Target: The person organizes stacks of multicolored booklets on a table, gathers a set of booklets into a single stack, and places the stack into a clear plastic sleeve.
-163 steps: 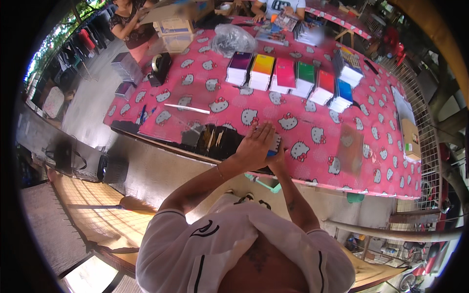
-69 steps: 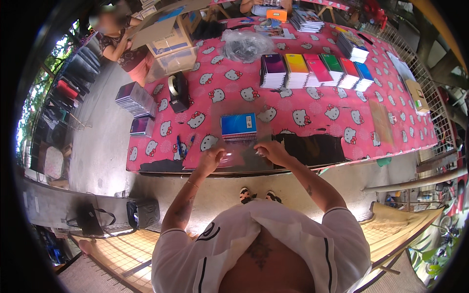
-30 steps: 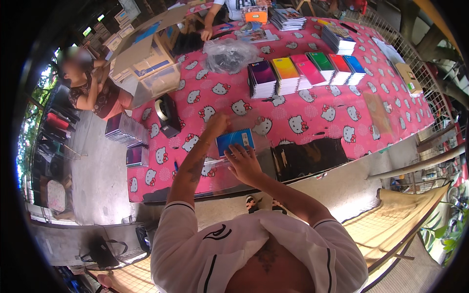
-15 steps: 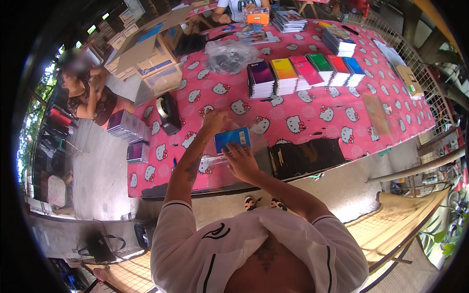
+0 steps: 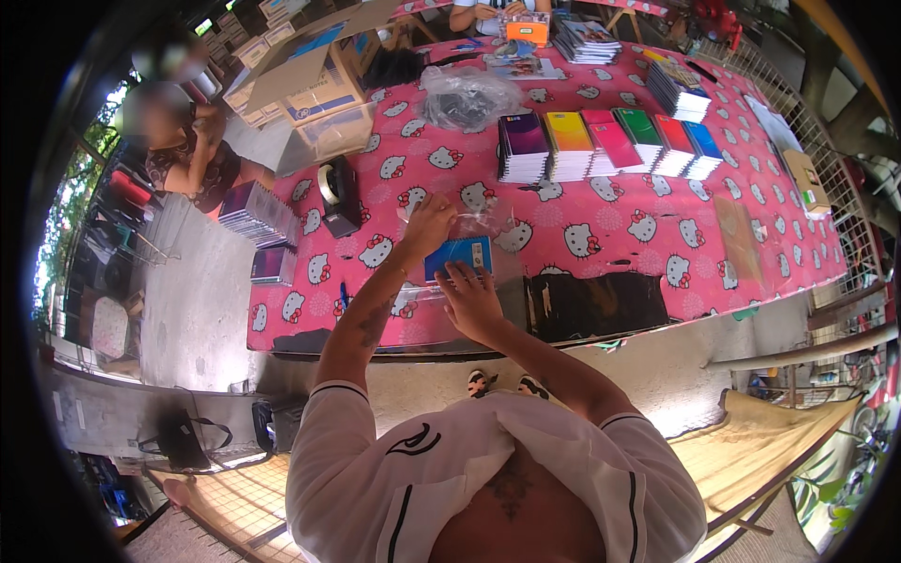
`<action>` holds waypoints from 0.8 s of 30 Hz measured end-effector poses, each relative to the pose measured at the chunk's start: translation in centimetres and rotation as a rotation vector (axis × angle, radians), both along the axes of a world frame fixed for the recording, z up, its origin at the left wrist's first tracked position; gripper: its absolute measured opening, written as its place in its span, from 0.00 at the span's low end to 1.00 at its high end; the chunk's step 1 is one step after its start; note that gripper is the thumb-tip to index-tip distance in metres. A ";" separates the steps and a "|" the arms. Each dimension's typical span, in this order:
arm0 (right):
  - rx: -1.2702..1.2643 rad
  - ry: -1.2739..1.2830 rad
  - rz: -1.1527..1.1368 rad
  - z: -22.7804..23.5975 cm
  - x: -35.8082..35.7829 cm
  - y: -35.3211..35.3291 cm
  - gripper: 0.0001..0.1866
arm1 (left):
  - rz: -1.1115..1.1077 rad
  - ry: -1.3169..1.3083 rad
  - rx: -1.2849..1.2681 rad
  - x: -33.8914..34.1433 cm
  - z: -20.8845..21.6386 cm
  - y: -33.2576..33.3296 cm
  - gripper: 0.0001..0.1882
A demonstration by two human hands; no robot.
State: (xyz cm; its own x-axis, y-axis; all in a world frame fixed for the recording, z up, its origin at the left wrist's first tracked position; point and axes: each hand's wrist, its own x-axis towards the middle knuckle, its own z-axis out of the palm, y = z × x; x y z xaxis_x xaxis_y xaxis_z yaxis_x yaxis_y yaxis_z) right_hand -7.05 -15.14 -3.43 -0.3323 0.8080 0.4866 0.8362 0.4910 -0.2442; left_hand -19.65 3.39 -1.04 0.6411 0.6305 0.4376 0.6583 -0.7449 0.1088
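A blue notebook [image 5: 457, 251] lies on the pink-clothed table in front of me, with clear plastic film [image 5: 481, 218] around it. My right hand [image 5: 472, 298] rests flat on the notebook's near part, fingers spread. Just past the notebook's far left corner, my left hand [image 5: 432, 225] has its fingers pinched together at the edge of the film. The fingertips are partly hidden, but a fold of film runs out from them. More clear film shows under my right hand toward the near table edge.
A black tape dispenser [image 5: 339, 195] stands left of my left hand. Beyond are stacked notebooks [image 5: 568, 141] in several colours and a crumpled clear bag [image 5: 466, 98]. Cartons [image 5: 324, 89] stand far left, near a seated person. Another person's hands are at an orange box [image 5: 527, 30].
The whole view has shifted, moving the table rightward in the picture. My hands keep nearly the same places at the notebook. Across the table, the other person's hands have come closer together.
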 end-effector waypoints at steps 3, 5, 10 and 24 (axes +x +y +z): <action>0.010 -0.008 -0.029 -0.4 0.4 0.3 0.34 | -0.059 -0.057 -0.004 0.7 1.9 -1.3 0.08; 0.012 -0.001 -0.041 -0.6 0.3 0.2 0.34 | -0.114 -0.069 -0.072 0.3 2.8 -2.7 0.07; -0.052 0.009 -0.037 -0.4 -0.2 0.4 0.33 | -0.042 0.063 -0.201 -0.7 2.5 -7.4 0.07; -0.242 0.706 -0.164 -0.5 3.4 3.1 0.26 | 0.139 -0.199 -0.456 -1.1 0.7 -10.8 0.13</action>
